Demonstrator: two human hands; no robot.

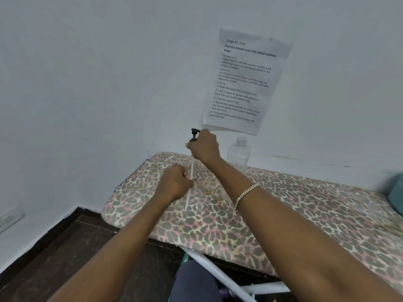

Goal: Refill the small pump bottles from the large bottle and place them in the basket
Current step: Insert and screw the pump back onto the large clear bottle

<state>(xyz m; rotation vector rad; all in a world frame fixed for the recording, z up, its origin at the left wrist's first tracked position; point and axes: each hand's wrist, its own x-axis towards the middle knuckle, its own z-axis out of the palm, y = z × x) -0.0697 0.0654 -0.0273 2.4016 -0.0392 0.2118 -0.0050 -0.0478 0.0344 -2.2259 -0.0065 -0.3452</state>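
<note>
My right hand grips a black pump head lifted above the leopard-print board. A long white dip tube hangs down from the pump. My left hand has its fingers curled round the tube's middle. A clear small bottle stands uncapped on the board next to the wall, just right of my right hand. No large bottle or basket is in view.
A printed paper sheet is stuck to the white wall above the bottle. A teal object sits at the board's right edge. A white metal frame and dark floor lie below the board.
</note>
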